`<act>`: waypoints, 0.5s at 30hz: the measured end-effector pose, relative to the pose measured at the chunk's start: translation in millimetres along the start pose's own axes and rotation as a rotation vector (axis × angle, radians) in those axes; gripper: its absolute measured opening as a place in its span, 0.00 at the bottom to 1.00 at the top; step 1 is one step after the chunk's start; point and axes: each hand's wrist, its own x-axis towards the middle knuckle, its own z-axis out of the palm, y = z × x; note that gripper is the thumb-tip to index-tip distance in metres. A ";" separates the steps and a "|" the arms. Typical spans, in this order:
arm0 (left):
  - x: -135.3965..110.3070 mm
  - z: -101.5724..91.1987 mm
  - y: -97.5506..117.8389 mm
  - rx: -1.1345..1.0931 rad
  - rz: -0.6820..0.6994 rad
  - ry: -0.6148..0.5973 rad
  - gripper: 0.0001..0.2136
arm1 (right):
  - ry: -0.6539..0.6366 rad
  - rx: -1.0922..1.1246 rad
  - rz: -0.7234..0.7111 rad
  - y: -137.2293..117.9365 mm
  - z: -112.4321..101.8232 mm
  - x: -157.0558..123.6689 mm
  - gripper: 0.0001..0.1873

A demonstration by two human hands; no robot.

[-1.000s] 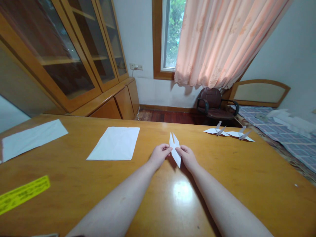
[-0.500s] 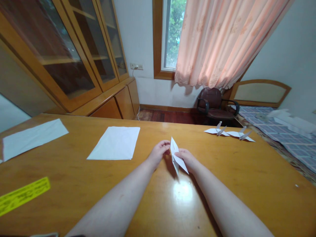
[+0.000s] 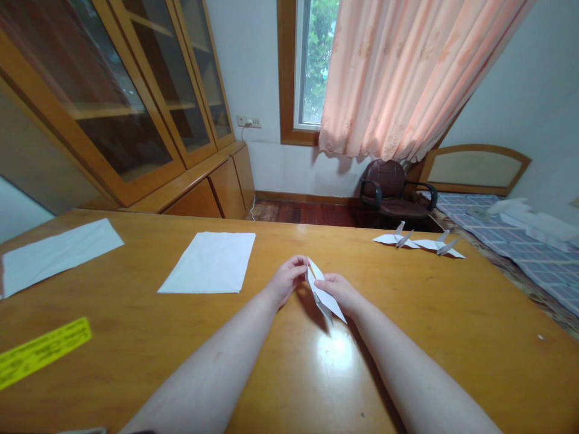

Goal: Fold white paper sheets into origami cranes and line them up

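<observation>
Between my hands, a little above the table, is a folded white paper (image 3: pixel 329 299), an origami piece with long pointed flaps. My right hand (image 3: pixel 340 290) grips its right side, thumb on top of the upper flap. My left hand (image 3: pixel 290 277) has curled fingers at the far left edge of the paper, pinching it near its upper tip; part of those fingers is hidden behind the paper. Two finished paper cranes, a left one (image 3: pixel 393 239) and a right one (image 3: pixel 439 246), lie to the right near the far edge.
A stack of white paper sheets (image 3: pixel 210 263) lies left of my hands on the wooden table (image 3: pixel 190 349). Another white sheet (image 3: pixel 63 253) is farther left, above a yellow label (image 3: pixel 45 351). Beyond the far edge stand a brown armchair (image 3: pixel 391 188) and a glass-door cabinet (image 3: pixel 176 175).
The folded paper has tilted, its upper tip swinging left and down toward my left fingers, which now close on it. My right hand keeps its grip. Sheets and cranes stay put.
</observation>
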 end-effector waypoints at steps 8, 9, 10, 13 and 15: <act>5.5 -7.3 -4.5 0.260 0.128 0.039 0.09 | 0.035 0.054 -0.004 1.3 -0.7 2.0 0.21; 6.1 -8.4 -5.5 0.326 0.155 0.056 0.09 | 0.041 0.057 -0.008 0.9 -0.5 2.2 0.21; 6.4 -9.2 -6.5 0.401 0.178 0.072 0.08 | 0.051 0.053 -0.010 0.6 -0.3 2.3 0.21; 6.0 -9.6 -8.3 0.635 0.226 0.124 0.05 | 0.101 0.030 -0.009 0.2 -0.2 3.2 0.22; 5.1 -8.7 -8.3 0.753 0.256 0.158 0.04 | 0.151 0.019 -0.025 0.8 -0.7 4.1 0.21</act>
